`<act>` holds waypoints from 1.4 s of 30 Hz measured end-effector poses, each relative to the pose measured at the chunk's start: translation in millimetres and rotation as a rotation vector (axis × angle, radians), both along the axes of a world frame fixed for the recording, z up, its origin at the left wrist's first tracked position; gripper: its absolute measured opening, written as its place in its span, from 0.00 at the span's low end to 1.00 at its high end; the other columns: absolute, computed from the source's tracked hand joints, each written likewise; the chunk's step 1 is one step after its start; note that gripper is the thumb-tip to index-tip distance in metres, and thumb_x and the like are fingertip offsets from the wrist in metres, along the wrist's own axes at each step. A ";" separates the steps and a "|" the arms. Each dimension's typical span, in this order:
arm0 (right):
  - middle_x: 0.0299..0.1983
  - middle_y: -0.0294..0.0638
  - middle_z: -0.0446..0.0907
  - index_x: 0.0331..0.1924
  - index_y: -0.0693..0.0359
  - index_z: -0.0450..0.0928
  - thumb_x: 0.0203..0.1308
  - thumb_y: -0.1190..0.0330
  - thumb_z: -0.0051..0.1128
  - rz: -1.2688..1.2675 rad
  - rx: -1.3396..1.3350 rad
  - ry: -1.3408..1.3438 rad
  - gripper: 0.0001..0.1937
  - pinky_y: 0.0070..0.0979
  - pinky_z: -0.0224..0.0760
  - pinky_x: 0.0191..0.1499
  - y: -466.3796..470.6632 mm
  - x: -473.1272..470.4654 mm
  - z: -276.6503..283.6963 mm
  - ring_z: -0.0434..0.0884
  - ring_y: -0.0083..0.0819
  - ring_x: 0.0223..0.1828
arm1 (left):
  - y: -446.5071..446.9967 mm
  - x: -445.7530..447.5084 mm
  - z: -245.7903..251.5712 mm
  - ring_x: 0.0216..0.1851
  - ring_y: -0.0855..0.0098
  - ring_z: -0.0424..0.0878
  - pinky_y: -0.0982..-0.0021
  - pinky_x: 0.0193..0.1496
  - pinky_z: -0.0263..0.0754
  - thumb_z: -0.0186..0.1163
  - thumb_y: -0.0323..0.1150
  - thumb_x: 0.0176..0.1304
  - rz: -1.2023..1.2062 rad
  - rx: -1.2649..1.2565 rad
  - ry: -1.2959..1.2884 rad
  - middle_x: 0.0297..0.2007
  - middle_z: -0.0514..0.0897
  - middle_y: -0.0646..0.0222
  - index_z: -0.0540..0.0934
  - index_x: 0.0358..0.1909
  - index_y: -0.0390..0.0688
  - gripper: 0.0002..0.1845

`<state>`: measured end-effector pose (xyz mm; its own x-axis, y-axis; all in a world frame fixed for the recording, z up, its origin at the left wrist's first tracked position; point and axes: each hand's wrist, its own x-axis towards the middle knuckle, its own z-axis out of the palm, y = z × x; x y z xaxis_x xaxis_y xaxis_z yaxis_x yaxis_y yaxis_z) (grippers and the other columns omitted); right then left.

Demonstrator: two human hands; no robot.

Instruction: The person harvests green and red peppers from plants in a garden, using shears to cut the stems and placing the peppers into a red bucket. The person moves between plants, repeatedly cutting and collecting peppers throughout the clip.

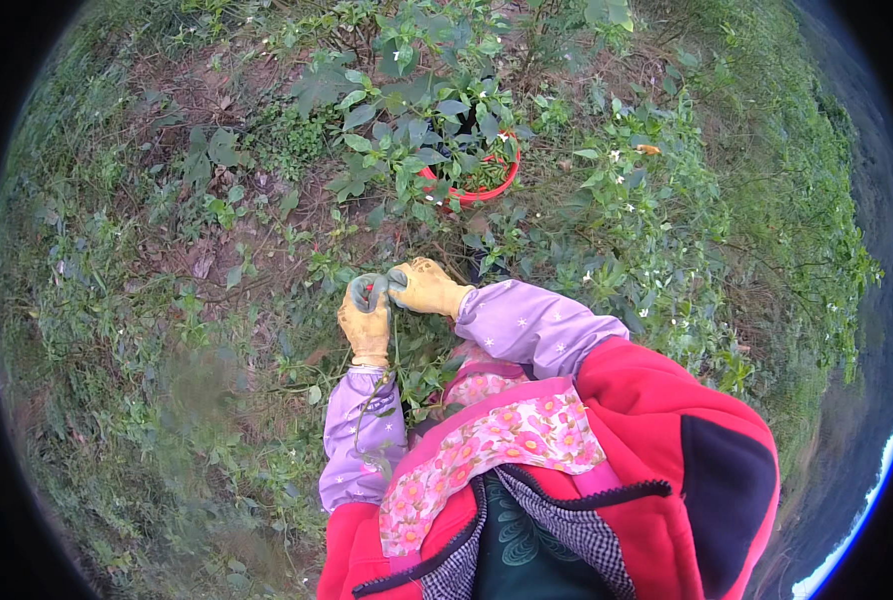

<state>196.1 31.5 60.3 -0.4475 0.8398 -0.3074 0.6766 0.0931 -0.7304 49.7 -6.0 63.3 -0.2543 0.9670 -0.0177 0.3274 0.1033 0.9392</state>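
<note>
My left hand (364, 324), in a yellow glove with grey-green coated fingers, pinches a small red chili pepper (369, 287), of which only a bit shows. Close against its fingertips is my right hand (425, 288), gloved alike, with soil marks on its back. The right fingers are bent together; whatever lies between them is hidden. A thin green stem (395, 337) hangs below the meeting fingertips, beside the left wrist. Leafy pepper plants (420, 375) stand right under both hands, close to the floral apron (491, 442).
Beyond my hands stands a red bucket (484, 197) holding many small green peppers (484, 177), partly covered by a leafy pepper plant (409, 142). White-flowered plants (626, 195) grow at the right, with an orange object (647, 149) among them. Bare soil (199, 247) shows at the left.
</note>
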 end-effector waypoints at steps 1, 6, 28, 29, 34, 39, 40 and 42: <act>0.35 0.47 0.82 0.42 0.61 0.79 0.59 0.60 0.54 -0.106 -0.024 0.074 0.14 0.33 0.73 0.43 -1.1 -0.5 -1.6 0.81 0.38 0.36 | 2.2 2.8 3.1 0.19 0.83 0.70 0.80 0.20 0.62 0.63 0.39 0.62 0.007 -0.039 -0.064 0.22 0.77 0.76 0.78 0.35 0.43 0.10; 0.39 0.34 0.82 0.48 0.64 0.79 0.64 0.65 0.51 -0.410 -0.473 0.662 0.14 0.24 0.71 0.45 5.3 9.0 -4.6 0.76 0.22 0.39 | 9.9 -8.1 34.3 0.21 0.83 0.65 0.81 0.23 0.60 0.58 0.44 0.68 -0.009 -0.222 -1.169 0.26 0.71 0.79 0.75 0.42 0.46 0.13; 0.58 0.53 0.73 0.66 0.60 0.62 0.59 0.52 0.57 -0.730 -0.035 0.346 0.34 0.36 0.67 0.60 119.1 39.8 -2.0 0.74 0.47 0.58 | -45.5 15.3 35.5 0.21 0.80 0.71 0.79 0.22 0.66 0.59 0.39 0.66 -0.159 -0.677 -0.894 0.23 0.74 0.76 0.75 0.54 0.43 0.18; 0.58 0.52 0.74 0.66 0.60 0.60 0.58 0.54 0.58 -0.585 0.051 0.423 0.34 0.37 0.67 0.60 113.2 35.6 -6.9 0.74 0.48 0.59 | -47.4 13.0 30.6 0.20 0.79 0.71 0.78 0.22 0.66 0.59 0.39 0.66 -0.091 -0.635 -0.869 0.23 0.74 0.75 0.74 0.55 0.43 0.18; 0.45 0.52 0.79 0.59 0.56 0.68 0.60 0.63 0.57 -0.206 0.643 -0.073 0.23 0.34 0.74 0.46 129.4 30.8 -47.7 0.82 0.43 0.44 | -45.9 -7.5 -7.5 0.21 0.77 0.71 0.77 0.20 0.65 0.59 0.37 0.66 0.207 -0.577 -0.827 0.23 0.72 0.73 0.68 0.62 0.52 0.23; 0.43 0.52 0.80 0.54 0.56 0.72 0.63 0.62 0.52 -0.211 0.413 -0.308 0.17 0.33 0.75 0.42 118.1 100.9 -69.6 0.83 0.42 0.41 | -59.7 -28.4 -39.5 0.20 0.77 0.67 0.78 0.19 0.61 0.55 0.33 0.68 0.397 -0.594 -0.926 0.23 0.69 0.74 0.72 0.52 0.61 0.13; 0.43 0.52 0.80 0.53 0.57 0.73 0.63 0.61 0.51 -0.293 0.354 -0.305 0.17 0.33 0.75 0.42 108.3 121.4 -66.4 0.83 0.42 0.40 | -62.1 -30.9 -42.3 0.19 0.78 0.65 0.78 0.19 0.59 0.55 0.32 0.68 0.327 -0.565 -0.978 0.22 0.68 0.75 0.71 0.45 0.60 0.09; 0.42 0.51 0.81 0.52 0.57 0.74 0.64 0.61 0.49 -0.463 0.241 -0.314 0.16 0.33 0.75 0.41 81.8 153.8 -59.3 0.83 0.42 0.40 | -66.9 -33.2 -44.4 0.18 0.78 0.62 0.79 0.18 0.56 0.54 0.32 0.68 0.183 -0.516 -1.080 0.22 0.65 0.76 0.68 0.31 0.60 0.09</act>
